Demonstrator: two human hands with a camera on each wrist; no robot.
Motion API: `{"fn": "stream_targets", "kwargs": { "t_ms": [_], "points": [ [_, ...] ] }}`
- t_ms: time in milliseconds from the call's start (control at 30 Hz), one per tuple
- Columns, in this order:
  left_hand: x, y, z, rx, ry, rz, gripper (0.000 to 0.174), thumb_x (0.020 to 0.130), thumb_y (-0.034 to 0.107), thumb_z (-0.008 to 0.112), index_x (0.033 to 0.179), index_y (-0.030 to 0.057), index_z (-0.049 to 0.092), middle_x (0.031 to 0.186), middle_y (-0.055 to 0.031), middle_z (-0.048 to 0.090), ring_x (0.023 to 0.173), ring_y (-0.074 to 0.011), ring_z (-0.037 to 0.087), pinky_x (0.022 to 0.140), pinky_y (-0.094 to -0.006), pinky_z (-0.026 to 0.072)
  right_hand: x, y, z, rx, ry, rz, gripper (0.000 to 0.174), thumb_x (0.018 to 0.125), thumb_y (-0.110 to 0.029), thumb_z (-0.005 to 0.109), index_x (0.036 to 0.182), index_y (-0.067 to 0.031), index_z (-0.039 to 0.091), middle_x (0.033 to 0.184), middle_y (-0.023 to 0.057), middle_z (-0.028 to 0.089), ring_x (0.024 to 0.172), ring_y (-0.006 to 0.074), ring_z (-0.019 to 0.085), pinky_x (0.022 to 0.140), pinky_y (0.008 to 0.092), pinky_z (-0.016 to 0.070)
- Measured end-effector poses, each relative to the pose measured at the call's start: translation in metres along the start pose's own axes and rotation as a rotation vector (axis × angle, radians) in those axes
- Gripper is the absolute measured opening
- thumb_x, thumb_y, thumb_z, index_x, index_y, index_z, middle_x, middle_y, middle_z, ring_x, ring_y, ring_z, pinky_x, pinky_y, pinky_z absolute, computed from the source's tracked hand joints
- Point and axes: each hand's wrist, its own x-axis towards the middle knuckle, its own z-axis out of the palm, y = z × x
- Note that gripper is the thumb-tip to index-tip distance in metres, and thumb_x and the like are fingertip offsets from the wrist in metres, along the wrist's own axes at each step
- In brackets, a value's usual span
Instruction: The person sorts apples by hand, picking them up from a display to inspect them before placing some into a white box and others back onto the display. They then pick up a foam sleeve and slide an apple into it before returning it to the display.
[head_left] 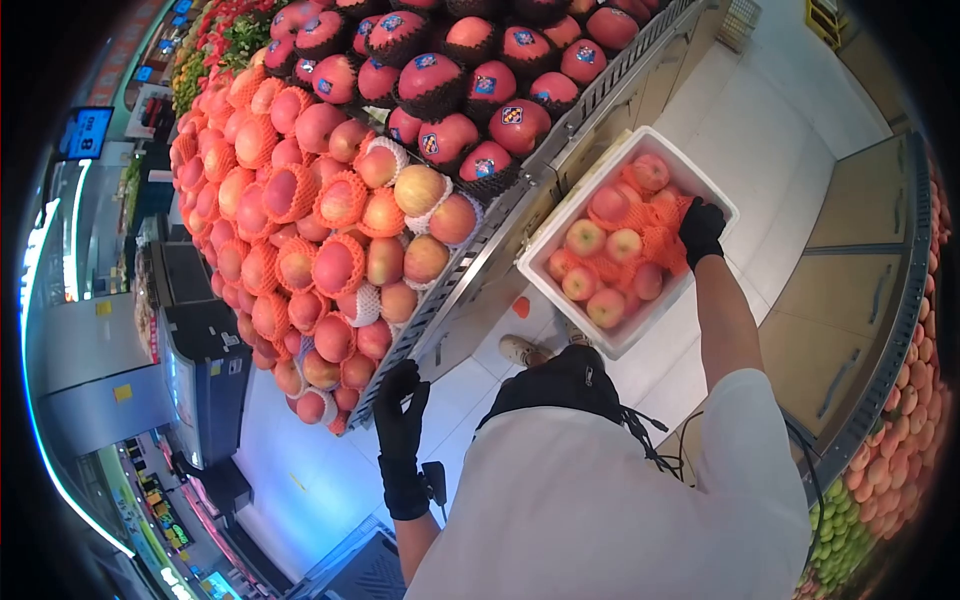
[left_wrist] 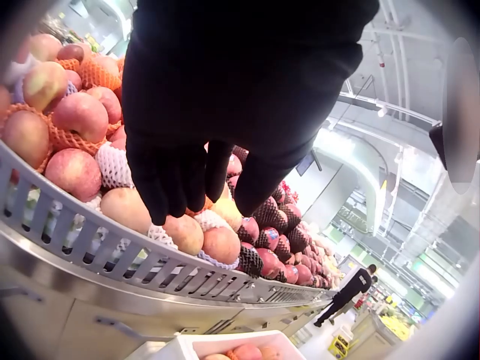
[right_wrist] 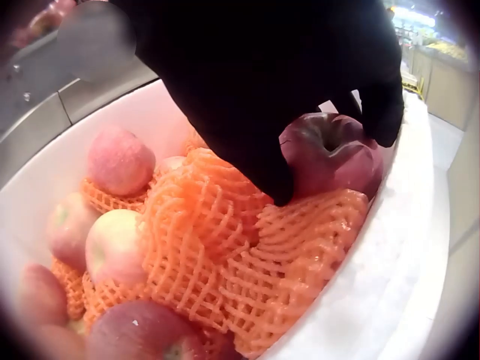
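My black-gloved right hand [head_left: 703,228] reaches into a white foam box [right_wrist: 390,277]. Its thumb and fingers grip a dark red apple [right_wrist: 334,161] close to the box wall. Below that apple lie crumpled orange foam nets [right_wrist: 195,232]. Several paler red and yellow apples [head_left: 607,307] fill the rest of the box, some of them in nets. My left hand [head_left: 400,405], also gloved in black, hangs by the edge of the fruit display with its fingers loosely bent and nothing in them. In the left wrist view its fingers overlap the displayed apples [left_wrist: 81,117].
A grey slatted rail [left_wrist: 142,259] borders the display, where fruit is piled in orange, white and black nets. Cabinets [head_left: 835,290] with another fruit stand lie to the right. Farther off, a person in dark clothes [left_wrist: 349,292] stands in the aisle.
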Motion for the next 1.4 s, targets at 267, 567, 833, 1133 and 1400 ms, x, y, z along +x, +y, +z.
{"fn": "stream_targets", "kwargs": {
  "t_ms": [267, 567, 833, 1133, 1400],
  "points": [
    [-0.004, -0.007, 0.000, -0.091, 0.029, -0.056, 0.038, 0.087, 0.003, 0.072, 0.124, 0.0015, 0.061, 0.116, -0.0071, 0.067, 0.103, -0.0154, 0.062, 0.092, -0.0300, 0.0498, -0.002, 0.002, -0.018, 0.102, -0.051, -0.018, 0.022, 0.080, -0.017, 0.065, 0.100, -0.0082, 0.061, 0.098, 0.0157, 0.066, 0.091, 0.0325, 0.067, 0.079, 0.0469, 0.0540],
    [0.002, -0.009, -0.009, -0.084, 0.037, -0.045, 0.039, 0.087, 0.005, 0.073, 0.124, 0.0022, 0.063, 0.116, -0.0077, 0.067, 0.102, -0.0158, 0.062, 0.092, -0.0307, 0.0502, -0.008, -0.001, -0.062, 0.162, -0.009, 0.017, 0.041, 0.071, -0.020, 0.073, 0.106, -0.0065, 0.056, 0.099, 0.0161, 0.063, 0.093, 0.0366, 0.065, 0.080, 0.0485, 0.0544],
    [0.010, -0.013, -0.004, -0.149, 0.059, 0.004, 0.039, 0.088, 0.007, 0.073, 0.125, 0.0019, 0.063, 0.117, -0.0081, 0.068, 0.103, -0.0163, 0.062, 0.092, -0.0310, 0.0502, -0.005, 0.007, -0.084, 0.624, -0.028, 0.164, 0.074, 0.057, -0.038, 0.088, 0.114, -0.0028, 0.057, 0.106, 0.0210, 0.065, 0.100, 0.0407, 0.063, 0.083, 0.0514, 0.0534],
    [0.014, -0.019, 0.008, -0.227, 0.065, 0.044, 0.042, 0.087, 0.008, 0.073, 0.127, 0.0023, 0.062, 0.116, -0.0086, 0.068, 0.102, -0.0164, 0.063, 0.092, -0.0313, 0.0503, -0.013, -0.016, -0.162, 1.285, -0.207, -0.051, 0.079, 0.068, -0.025, 0.089, 0.131, 0.0022, 0.050, 0.119, 0.0169, 0.062, 0.107, 0.0271, 0.063, 0.090, 0.0384, 0.0525],
    [0.018, -0.014, 0.027, -0.293, 0.063, 0.096, 0.046, 0.085, 0.007, 0.075, 0.128, 0.0034, 0.061, 0.114, -0.0083, 0.068, 0.099, -0.0159, 0.063, 0.092, -0.0312, 0.0505, -0.037, -0.102, -0.212, 1.339, -0.206, -0.407, 0.093, 0.071, -0.017, 0.085, 0.146, -0.0017, 0.033, 0.135, 0.0173, 0.049, 0.124, 0.0281, 0.050, 0.104, 0.0372, 0.0424]
  ]
}}
